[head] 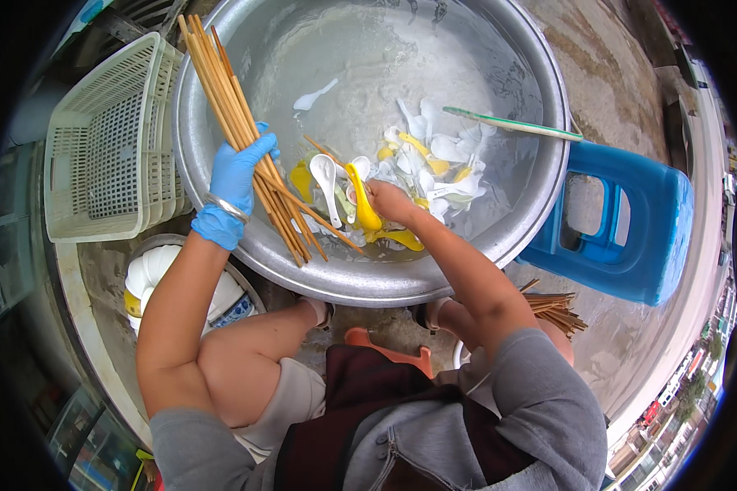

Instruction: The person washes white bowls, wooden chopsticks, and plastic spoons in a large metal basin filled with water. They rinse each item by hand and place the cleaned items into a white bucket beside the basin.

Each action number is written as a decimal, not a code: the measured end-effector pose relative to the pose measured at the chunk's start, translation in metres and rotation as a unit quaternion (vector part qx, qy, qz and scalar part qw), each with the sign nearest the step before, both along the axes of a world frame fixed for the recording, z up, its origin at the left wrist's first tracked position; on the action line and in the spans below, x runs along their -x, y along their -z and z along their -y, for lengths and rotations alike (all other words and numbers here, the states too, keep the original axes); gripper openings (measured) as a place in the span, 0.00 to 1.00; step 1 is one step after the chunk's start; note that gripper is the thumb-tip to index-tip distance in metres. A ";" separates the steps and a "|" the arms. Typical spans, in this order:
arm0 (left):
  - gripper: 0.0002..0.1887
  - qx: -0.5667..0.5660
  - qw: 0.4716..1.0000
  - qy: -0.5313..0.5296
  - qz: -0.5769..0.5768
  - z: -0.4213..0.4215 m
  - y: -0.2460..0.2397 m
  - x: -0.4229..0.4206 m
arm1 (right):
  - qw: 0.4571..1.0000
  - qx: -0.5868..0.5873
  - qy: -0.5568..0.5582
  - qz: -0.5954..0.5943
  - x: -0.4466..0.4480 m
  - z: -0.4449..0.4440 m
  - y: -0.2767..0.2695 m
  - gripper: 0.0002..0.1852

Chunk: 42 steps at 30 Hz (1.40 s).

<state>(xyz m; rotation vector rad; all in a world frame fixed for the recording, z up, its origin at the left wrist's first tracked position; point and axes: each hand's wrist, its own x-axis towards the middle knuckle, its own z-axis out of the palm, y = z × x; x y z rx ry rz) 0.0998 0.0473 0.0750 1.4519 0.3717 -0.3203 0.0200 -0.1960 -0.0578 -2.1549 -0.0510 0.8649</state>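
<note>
My left hand (236, 175), in a blue glove with a metal bangle at the wrist, grips a bundle of wooden chopsticks (224, 101) over the left rim of a large metal basin (368, 294). My bare right hand (390, 201) is among spoons at the near side of the basin, its fingers closed by a yellow spoon (363, 199); a white spoon (324, 184) and a chopstick (322, 149) are beside it. Which of these it holds is partly hidden. More white and yellow spoons (439, 153) lie in the water to the right. One white spoon (314, 96) lies apart.
A green-edged stick-like thing (510, 123) rests across the basin's right rim. Beyond it is a blue plastic stool (657, 227). White plastic baskets (92, 230) stand left, above a tub of stacked bowls (227, 294). More chopsticks (556, 310) lie on the floor at right, near an orange stool (387, 353).
</note>
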 end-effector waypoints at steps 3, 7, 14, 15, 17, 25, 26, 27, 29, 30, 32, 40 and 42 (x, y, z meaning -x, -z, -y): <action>0.17 -0.005 1.000 0.006 0.020 0.004 -0.016 0.013 | 0.994 0.076 0.037 0.069 0.007 0.004 -0.015 0.22; 0.18 -0.017 0.999 -0.001 0.047 0.012 -0.033 0.030 | 0.964 0.144 0.079 0.209 0.014 0.011 -0.033 0.22; 0.17 0.013 0.996 -0.007 0.083 0.035 -0.039 0.058 | 0.951 0.051 0.205 0.224 0.007 0.043 -0.062 0.11; 0.17 0.006 0.996 -0.008 0.088 0.039 -0.038 0.062 | 0.940 0.008 0.242 0.240 0.007 0.046 -0.066 0.11; 0.17 -0.003 0.994 -0.003 0.107 0.048 -0.037 0.066 | 0.922 -0.047 0.272 0.273 0.005 0.047 -0.077 0.07; 0.18 -0.028 0.975 0.015 0.218 0.075 -0.046 0.055 | 0.907 0.085 0.225 0.347 -0.006 0.064 -0.107 0.06; 0.18 -0.054 0.972 0.022 0.230 0.076 -0.047 0.052 | 0.918 0.143 0.162 0.333 -0.005 0.066 -0.108 0.06; 0.18 -0.071 0.971 0.030 0.227 0.079 -0.046 0.051 | 0.919 0.203 0.104 0.323 -0.004 0.069 -0.109 0.06; 0.18 -0.090 0.964 0.038 0.246 0.087 -0.040 0.053 | 0.907 0.261 0.102 0.314 -0.004 0.073 -0.112 0.07; 0.18 -0.092 0.973 0.034 0.208 0.090 -0.035 0.054 | 0.898 0.248 0.128 0.341 -0.006 0.074 -0.113 0.07; 0.18 -0.035 0.982 0.018 0.183 0.098 -0.022 0.060 | 0.887 0.179 0.180 0.387 -0.009 0.072 -0.117 0.06; 0.20 0.092 0.985 0.086 0.121 0.117 0.021 0.068 | 0.914 -0.181 0.249 0.262 0.023 -0.014 -0.114 0.10; 0.20 0.099 0.990 0.070 0.066 0.115 0.029 0.072 | 0.939 -0.048 0.157 0.301 0.032 -0.020 -0.102 0.13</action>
